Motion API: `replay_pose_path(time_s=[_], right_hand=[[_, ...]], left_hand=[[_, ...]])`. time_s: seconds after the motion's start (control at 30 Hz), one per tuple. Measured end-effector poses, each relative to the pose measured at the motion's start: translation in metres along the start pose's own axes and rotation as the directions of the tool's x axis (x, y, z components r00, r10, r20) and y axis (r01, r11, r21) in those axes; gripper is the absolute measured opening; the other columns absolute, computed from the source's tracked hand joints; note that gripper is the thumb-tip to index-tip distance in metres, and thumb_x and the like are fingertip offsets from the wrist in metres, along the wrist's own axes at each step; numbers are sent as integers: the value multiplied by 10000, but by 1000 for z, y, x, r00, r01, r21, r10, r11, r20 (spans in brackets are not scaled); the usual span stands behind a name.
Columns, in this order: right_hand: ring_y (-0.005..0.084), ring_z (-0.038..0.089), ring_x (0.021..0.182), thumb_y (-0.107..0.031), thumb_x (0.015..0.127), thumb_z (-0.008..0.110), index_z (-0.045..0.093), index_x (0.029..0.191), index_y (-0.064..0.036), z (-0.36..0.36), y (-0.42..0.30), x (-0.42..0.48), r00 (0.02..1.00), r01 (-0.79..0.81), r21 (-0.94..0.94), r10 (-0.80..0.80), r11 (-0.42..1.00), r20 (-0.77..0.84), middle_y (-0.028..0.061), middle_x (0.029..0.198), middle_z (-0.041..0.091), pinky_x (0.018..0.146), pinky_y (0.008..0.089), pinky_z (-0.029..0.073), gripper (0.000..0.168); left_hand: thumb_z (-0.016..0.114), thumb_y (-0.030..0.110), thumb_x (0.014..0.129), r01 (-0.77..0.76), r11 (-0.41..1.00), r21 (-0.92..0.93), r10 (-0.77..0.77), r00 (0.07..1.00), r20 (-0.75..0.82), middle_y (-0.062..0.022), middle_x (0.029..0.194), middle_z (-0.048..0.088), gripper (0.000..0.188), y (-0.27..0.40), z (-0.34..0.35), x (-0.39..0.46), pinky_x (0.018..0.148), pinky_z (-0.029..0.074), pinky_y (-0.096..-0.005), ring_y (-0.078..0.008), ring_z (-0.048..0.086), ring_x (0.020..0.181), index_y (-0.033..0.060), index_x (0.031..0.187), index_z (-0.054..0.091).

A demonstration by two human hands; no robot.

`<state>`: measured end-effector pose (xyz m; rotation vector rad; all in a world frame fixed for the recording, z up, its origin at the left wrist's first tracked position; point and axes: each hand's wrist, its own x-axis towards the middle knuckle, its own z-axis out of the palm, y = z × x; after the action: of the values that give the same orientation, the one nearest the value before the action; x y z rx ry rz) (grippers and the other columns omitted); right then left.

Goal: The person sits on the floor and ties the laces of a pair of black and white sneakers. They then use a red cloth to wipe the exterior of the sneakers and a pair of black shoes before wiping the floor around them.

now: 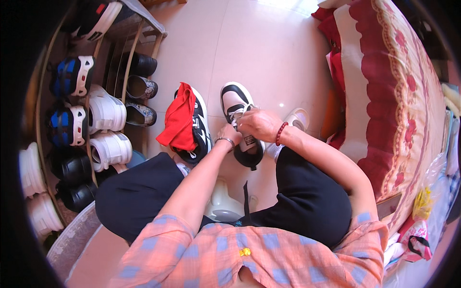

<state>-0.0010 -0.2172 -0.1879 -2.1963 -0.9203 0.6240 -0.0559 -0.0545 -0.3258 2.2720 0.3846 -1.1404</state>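
A black, white and pale pink sneaker (236, 96) rests on the tiled floor between my feet, its toe pointing away from me. My right hand (260, 124), below a red bead bracelet, is at the white shoelace (236, 116), fingers pinched together over it. Against the near left side of the same sneaker, my left hand (229, 135) is curled closed; its fingertips are partly hidden. The insole (247, 141) bears a printed label. Left of my hands stands the matching sneaker (202, 133), with a red cloth (182, 120) draped over it.
A shoe rack (131, 54) with several pairs of shoes runs along the left. On the right is a bed or table with a flowered, red-edged cover (389, 90). A pale plastic stool or similar object (221, 205) sits between my knees. My right foot wears a light slipper (298, 118).
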Motion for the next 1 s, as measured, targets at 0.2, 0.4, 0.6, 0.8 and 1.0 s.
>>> replay_pose_path(time_s=[0.2,0.4,0.6,0.8,1.0], right_hand=[[267,577,804,-175,824,589,587,789,-67,-40,-82,0,941,290,-13,-283,957,183,76,800,575,700,377,490,114],[264,552,729,-214,832,608,581,722,-29,-148,-188,-6,953,301,298,-291,906,-80,89,710,518,620,346,443,217],[130,354,633,-378,968,418,441,604,-120,-211,-213,-53,750,474,417,-107,776,-653,0,683,413,605,294,323,447],[127,517,692,-107,936,486,606,880,26,-200,-172,-60,519,-63,80,101,995,-849,63,843,572,640,240,425,187],[97,527,710,-112,926,523,620,817,24,-163,-148,-45,825,16,325,171,946,-539,63,926,579,650,225,442,199]], left_hand=[[580,324,795,34,997,67,-42,992,115,-170,1190,590,428,30,-33,-3,918,461,-396,-304,556,1128,58,1128,621],[554,230,803,214,971,103,-223,971,85,-123,1251,565,400,26,-54,-14,935,455,-404,-271,535,1172,87,1172,611],[547,265,832,173,972,161,-192,975,111,-105,1255,567,402,20,-51,-14,902,472,-441,-266,549,1157,89,1189,603],[524,460,791,55,998,-44,-50,993,108,-150,1154,617,548,38,-66,-21,901,472,-403,-295,584,1096,38,1124,631],[661,337,739,-228,937,-265,204,972,-113,-62,599,596,328,10,-92,-9,488,425,-293,-158,542,509,10,732,673]])
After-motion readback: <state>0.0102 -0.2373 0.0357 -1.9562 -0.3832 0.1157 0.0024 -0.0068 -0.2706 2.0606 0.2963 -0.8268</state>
